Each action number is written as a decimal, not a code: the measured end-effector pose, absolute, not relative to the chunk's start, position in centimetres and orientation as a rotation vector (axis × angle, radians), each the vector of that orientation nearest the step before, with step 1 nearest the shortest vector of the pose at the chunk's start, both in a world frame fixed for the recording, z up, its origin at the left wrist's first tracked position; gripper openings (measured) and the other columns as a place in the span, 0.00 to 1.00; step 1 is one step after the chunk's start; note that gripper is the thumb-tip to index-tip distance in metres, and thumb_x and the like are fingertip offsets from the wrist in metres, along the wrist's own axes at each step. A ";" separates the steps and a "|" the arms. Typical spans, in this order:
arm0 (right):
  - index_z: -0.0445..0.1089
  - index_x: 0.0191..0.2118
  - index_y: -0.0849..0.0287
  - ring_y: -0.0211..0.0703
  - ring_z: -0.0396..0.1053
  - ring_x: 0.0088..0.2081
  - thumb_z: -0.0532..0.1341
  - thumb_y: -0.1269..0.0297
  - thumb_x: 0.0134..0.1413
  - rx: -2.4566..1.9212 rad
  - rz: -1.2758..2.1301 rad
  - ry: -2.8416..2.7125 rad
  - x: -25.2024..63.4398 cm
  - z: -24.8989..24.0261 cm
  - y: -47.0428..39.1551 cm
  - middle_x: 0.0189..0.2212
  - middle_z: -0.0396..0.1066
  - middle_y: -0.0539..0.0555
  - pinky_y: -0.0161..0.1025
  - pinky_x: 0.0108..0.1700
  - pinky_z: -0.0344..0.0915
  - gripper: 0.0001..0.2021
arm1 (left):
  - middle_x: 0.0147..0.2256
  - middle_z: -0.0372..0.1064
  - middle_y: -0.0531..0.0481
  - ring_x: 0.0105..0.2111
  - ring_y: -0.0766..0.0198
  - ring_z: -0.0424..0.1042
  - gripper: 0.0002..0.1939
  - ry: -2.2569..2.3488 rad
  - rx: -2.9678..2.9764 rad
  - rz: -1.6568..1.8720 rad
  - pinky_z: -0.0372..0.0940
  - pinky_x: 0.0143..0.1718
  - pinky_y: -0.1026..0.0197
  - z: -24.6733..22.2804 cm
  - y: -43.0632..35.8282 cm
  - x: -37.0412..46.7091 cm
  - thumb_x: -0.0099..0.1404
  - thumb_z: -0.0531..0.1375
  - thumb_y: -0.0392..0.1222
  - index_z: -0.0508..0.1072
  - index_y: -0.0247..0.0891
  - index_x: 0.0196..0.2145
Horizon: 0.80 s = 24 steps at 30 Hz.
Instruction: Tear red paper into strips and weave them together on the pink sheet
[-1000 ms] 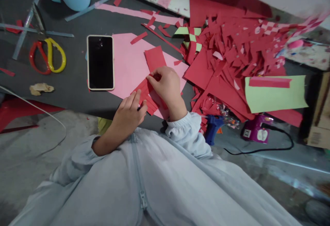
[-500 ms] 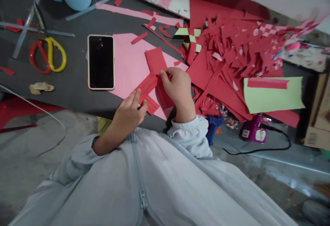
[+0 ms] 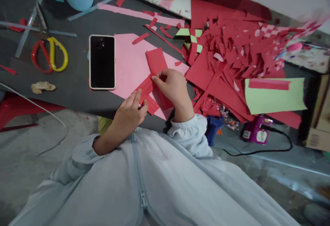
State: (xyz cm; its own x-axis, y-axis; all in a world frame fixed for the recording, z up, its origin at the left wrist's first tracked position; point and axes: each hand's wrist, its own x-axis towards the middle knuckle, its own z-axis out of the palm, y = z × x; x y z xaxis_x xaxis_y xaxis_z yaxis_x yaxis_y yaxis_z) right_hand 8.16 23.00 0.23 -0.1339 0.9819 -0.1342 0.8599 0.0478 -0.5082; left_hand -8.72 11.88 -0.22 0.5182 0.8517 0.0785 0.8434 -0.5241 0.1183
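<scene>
A wide red paper strip (image 3: 157, 61) slants across a pink paper sheet (image 3: 126, 55). Narrower red paper strips (image 3: 146, 87) cross over it, fanning out toward the table's near edge. My left hand (image 3: 130, 112) lies on the lower-left part of these strips, its fingers stretched out flat and the thumb apart. Where the strips cross, my right hand (image 3: 174, 86) pinches the end of a narrow red strip between thumb and index finger. Its palm covers part of the wide strip. The exact edge inside the pinch is too small to make out.
Left of the pink sheet lies a phone (image 3: 102, 62), then scissors (image 3: 48, 54) with red and yellow handles. A heap of red paper scraps (image 3: 232, 47) covers the right side, beside a light green sheet (image 3: 275, 98). A blue glue gun (image 3: 213, 129) sits near the front edge.
My right hand has shifted a little to the left, its fingertips sliding over to the strips' crossing. The left hand stays put on the strips.
</scene>
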 end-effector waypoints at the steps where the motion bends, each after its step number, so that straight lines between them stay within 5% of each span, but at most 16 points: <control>1: 0.70 0.30 0.57 0.46 0.67 0.32 0.61 0.58 0.59 -1.876 0.707 -2.077 8.2 0.2 23.0 0.29 0.74 0.55 0.42 0.36 0.58 0.09 | 0.61 0.64 0.23 0.59 0.42 0.70 0.17 1.501 2.697 0.196 0.71 0.53 0.46 -0.2 11.9 -8.7 0.67 0.60 0.38 0.71 0.31 0.52; 15: 0.71 0.35 0.57 0.50 0.70 0.37 0.60 0.62 0.59 -1.885 0.582 -2.005 8.9 0.1 22.7 0.35 0.77 0.57 0.44 0.40 0.61 0.06 | 0.62 0.61 0.20 0.61 0.40 0.68 0.17 1.482 2.642 0.188 0.70 0.54 0.44 -0.1 11.8 -8.7 0.68 0.59 0.38 0.71 0.29 0.53; 24: 0.69 0.26 0.57 0.41 0.61 0.26 0.59 0.49 0.60 -1.916 0.722 -2.047 9.8 0.8 22.2 0.22 0.68 0.52 0.40 0.31 0.52 0.18 | 0.62 0.61 0.21 0.61 0.40 0.67 0.17 1.495 2.611 0.156 0.70 0.54 0.44 0.2 11.9 -8.6 0.67 0.60 0.37 0.72 0.31 0.53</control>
